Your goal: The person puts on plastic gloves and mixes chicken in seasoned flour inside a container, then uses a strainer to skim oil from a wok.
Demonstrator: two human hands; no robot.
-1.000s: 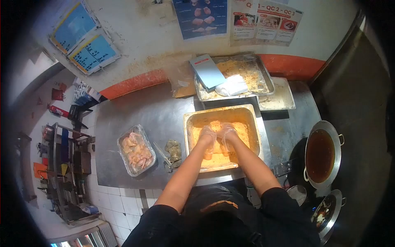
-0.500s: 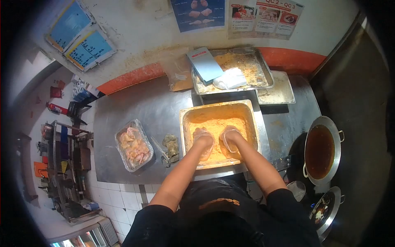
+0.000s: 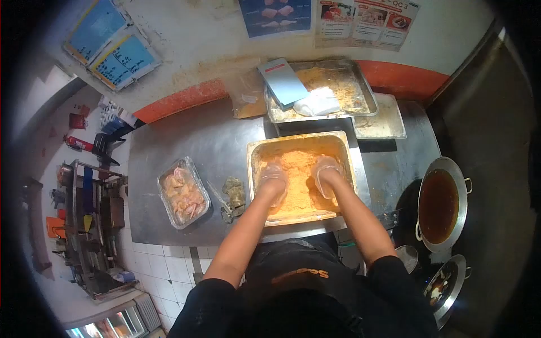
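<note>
A deep metal pan [image 3: 298,220] holds orange-yellow breading powder [image 3: 298,169], heaped along the middle. Inside it, near the left wall, is my left hand [image 3: 273,183] in a clear plastic glove. My right hand [image 3: 327,176], also gloved in clear plastic, is in the powder by the right wall. The fingers of both hands are blurred and partly sunk in the powder, so what they hold, if anything, is hidden. To the left, a clear tray [image 3: 163,197] contains raw chicken pieces [image 3: 183,194]. Between tray and pan lie tongs [image 3: 217,193] and a crumpled dark cloth-like item [image 3: 234,191].
Behind the pan, a large tray [image 3: 369,104] bears a blue-grey box [image 3: 283,84] and a white bundle [image 3: 318,102]. A smaller tray [image 3: 386,132] sits beside it. At right are a pan of brown liquid [image 3: 438,205] and another pan [image 3: 448,290].
My hands were close together in the middle of the pan and have moved apart towards its side walls. The powder now lies heaped between them.
</note>
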